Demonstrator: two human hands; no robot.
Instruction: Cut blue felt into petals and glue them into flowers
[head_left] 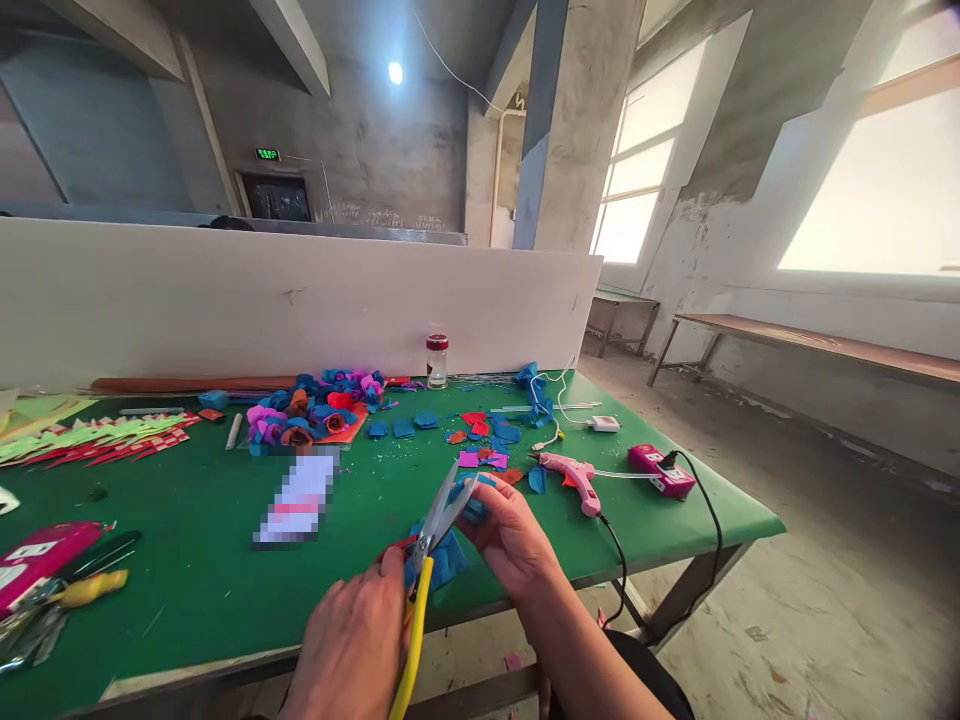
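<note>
My left hand (352,625) is closed round scissors (442,515) with yellow handles, their blades apart and pointing up and away from me. My right hand (517,535) pinches a piece of blue crepe paper (474,508) beside the blade tips. Whether the blades touch that paper, I cannot tell. Below the scissors, a larger blue paper sheet (448,565) lies at the table's near edge, partly covered by my left hand. Small blue, red and purple paper cuttings (491,430) are scattered just beyond my hands.
A pink glue gun (574,475) with a black cord lies right, near a magenta power strip (660,472). Paper flowers (300,415) are piled behind. A lidded jar (436,362) stands before the white board (300,300). Tools, including a yellow-handled one (94,588), lie left.
</note>
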